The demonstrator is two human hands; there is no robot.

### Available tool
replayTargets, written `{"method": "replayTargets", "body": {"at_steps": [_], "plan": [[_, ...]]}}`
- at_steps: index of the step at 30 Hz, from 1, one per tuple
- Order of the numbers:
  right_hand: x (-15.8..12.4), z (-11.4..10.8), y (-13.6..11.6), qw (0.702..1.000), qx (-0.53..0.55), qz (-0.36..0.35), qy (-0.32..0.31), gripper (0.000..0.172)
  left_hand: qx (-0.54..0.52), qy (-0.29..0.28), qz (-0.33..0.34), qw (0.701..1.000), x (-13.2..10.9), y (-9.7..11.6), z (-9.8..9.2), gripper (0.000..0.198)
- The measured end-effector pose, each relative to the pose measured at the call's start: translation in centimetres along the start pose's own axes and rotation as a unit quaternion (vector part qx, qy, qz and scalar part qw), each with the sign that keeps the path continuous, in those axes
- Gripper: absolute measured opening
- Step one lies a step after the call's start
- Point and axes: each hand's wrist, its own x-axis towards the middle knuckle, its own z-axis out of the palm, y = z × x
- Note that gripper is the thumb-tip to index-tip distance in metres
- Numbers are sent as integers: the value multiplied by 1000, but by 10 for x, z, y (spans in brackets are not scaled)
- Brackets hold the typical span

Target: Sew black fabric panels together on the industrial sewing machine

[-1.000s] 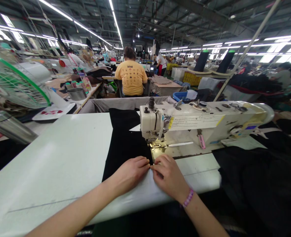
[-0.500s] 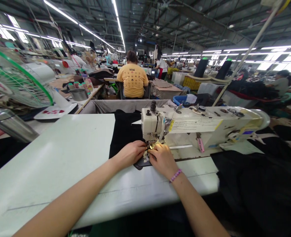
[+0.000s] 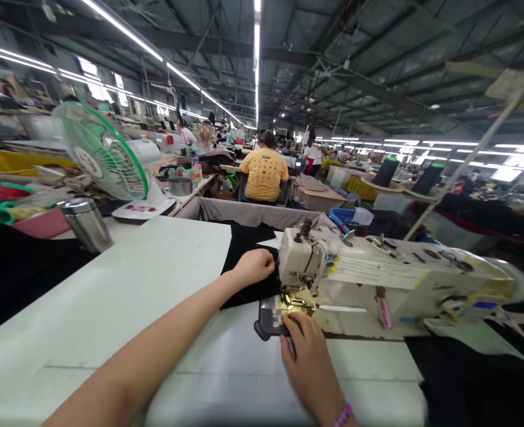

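Note:
My left hand [image 3: 253, 268] is closed, its fingers curled on the black fabric [image 3: 249, 292] just left of the sewing machine's head. The fabric lies over the pale tabletop, and part of it is hidden under my hand. The white sewing machine [image 3: 368, 267] stands at the right, its lamp lighting the needle area and the metal plate [image 3: 270, 317]. My right hand [image 3: 308, 350] is at the near edge of that plate. Its fingers are stretched and slightly apart, with nothing visible in them. A beaded bracelet [image 3: 343, 414] circles the right wrist.
A green-rimmed fan [image 3: 105, 157] and a steel flask [image 3: 86, 224] stand at the left. More black fabric [image 3: 475, 379] hangs over the table's right side. A pink-handled tool [image 3: 383, 311] rests against the machine. Beyond the table a person in a yellow shirt [image 3: 264, 175] sits facing away.
My left hand has moved away from the needle to the left, and the black fabric has shifted clear of the needle area. My right hand has drawn back towards me. The camera view has turned.

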Motion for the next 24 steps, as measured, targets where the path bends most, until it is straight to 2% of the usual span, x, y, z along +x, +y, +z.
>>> {"method": "replayTargets", "body": {"at_steps": [3, 6, 11, 14, 16, 18, 21, 24], "plan": [[0, 4, 3, 999, -5, -17, 33, 29, 29, 37, -107, 993, 39, -22, -7, 30], [-2, 11, 9, 997, -14, -42, 60, 29, 37, 39, -158, 986, 67, -36, -7, 35], [-6, 29, 22, 996, -2, -43, 78, 31, 18, 28, -171, 985, 82, -45, -1, 35], [-7, 35, 26, 995, 7, -46, 87, 31, -4, 51, -202, 978, 81, -59, -11, 36], [-7, 38, 28, 994, 7, -52, 94, 30, -16, 79, -237, 968, 77, -75, -27, 36], [-7, 41, 30, 993, 6, -58, 103, 29, -23, 118, -273, 954, 69, -96, -51, 37], [-9, 47, 36, 991, 9, -73, 116, 28, -29, 182, -303, 935, 49, -123, -100, 35], [-11, 52, 47, 988, 6, -86, 128, 25, -34, 228, -291, 929, 22, -131, -154, 32]]}}
